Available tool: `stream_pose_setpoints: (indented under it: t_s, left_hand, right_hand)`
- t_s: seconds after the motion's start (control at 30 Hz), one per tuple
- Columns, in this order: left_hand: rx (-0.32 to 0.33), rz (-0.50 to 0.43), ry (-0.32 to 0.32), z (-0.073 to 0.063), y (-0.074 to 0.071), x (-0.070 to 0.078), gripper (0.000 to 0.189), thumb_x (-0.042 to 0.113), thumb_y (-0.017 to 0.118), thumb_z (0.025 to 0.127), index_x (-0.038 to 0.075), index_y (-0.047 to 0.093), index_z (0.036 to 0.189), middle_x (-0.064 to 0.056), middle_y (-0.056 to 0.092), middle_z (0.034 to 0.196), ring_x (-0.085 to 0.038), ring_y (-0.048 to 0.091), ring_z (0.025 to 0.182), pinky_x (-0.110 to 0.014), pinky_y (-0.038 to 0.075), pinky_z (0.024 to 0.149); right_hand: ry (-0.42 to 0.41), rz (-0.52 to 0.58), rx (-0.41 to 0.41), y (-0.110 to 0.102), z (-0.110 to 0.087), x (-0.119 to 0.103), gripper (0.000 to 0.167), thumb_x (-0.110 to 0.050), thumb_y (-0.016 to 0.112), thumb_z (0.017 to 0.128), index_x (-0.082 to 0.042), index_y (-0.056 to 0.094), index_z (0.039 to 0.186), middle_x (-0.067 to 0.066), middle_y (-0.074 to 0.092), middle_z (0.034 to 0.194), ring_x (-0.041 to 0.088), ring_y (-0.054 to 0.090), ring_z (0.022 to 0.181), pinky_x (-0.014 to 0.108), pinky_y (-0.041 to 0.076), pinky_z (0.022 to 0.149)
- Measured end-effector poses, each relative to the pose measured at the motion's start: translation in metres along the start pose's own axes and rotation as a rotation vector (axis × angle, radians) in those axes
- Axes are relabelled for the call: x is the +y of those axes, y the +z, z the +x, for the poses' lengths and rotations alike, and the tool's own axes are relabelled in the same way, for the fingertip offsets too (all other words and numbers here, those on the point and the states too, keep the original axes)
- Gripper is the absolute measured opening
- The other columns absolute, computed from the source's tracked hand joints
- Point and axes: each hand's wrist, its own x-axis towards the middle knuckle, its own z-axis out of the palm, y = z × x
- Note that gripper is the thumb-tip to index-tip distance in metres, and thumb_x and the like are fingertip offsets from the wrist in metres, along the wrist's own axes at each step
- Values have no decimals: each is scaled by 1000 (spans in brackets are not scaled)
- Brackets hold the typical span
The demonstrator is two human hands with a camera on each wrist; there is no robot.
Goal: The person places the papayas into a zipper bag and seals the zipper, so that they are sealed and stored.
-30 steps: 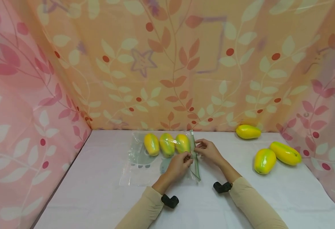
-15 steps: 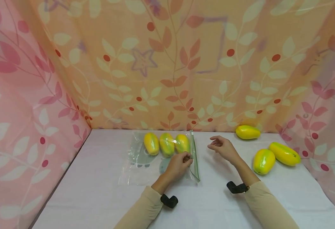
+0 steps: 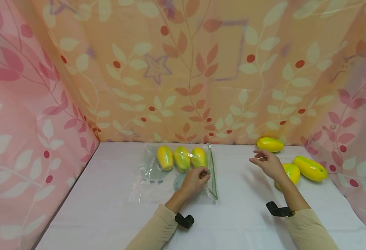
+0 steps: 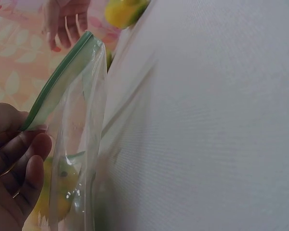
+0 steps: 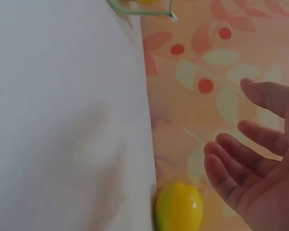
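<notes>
A clear zip bag (image 3: pixel 153 196) with a green zip strip (image 4: pixel 55 79) lies on the white cloth. Inside it, three yellow-green papayas (image 3: pixel 165 158) sit side by side along the far edge. My left hand (image 3: pixel 194 182) pinches the bag by its mouth, lifting the strip there, as the left wrist view shows. My right hand (image 3: pixel 268 167) holds nothing and hovers above the cloth at the right, palm and loosely bent fingers showing in the right wrist view. Just beyond its wrist is a loose papaya (image 3: pixel 291 171), partly hidden by the hand and forearm.
Another papaya (image 3: pixel 310 168) lies beside the partly hidden one, and a third loose papaya (image 3: pixel 269 144) rests at the table's back edge. Patterned curtains (image 3: pixel 189 69) close off the back and both sides of the white-covered table (image 3: pixel 101 215).
My right hand has let go of the bag's mouth and moved right, close to the loose papayas. My left hand keeps its grip in the same spot, and the bag stays put.
</notes>
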Motion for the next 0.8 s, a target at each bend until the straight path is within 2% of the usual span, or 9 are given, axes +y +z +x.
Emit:
stream_pose_setpoints:
  t_s: [0.1,0.2,0.33,0.53,0.8]
  left_hand:
    - [-2,-2,-3,0,0,0,15,13,65,92,3,67,102,-3,68,88,-5,58,77,-19,51,72]
    - [-18,-22,-42,0,0,1,15,15,65,92,4,67,103,-4,69,90,-8,59,80,-20,51,74]
    - [-27,-29,-62,1,0,0,14,15,65,92,5,67,102,-4,69,90,-8,59,80,-19,50,73]
    - [-25,-19,-68,1,1,-1,14,16,66,92,6,67,103,-2,69,91,-8,59,80,-19,51,74]
    - [-27,-39,-67,0,1,-2,16,17,66,92,6,67,104,-2,67,90,-6,58,79,-18,51,73]
  right_hand:
    - [14,-43,28,-10,-6,6,72,-54,59,91,2,49,135,26,58,124,37,57,108,46,53,88]
    - [29,-85,56,-19,-11,14,72,-53,58,92,4,48,134,28,57,124,40,57,108,50,53,89]
    - [72,-134,86,-30,-18,23,75,-54,57,93,6,45,135,31,54,125,45,55,110,55,51,90]
    - [174,-187,138,-43,-27,36,77,-53,56,93,8,41,138,35,48,127,50,50,110,58,50,88]
    - [323,-256,177,-52,-37,54,85,-58,55,91,11,37,138,40,37,132,54,36,117,66,37,99]
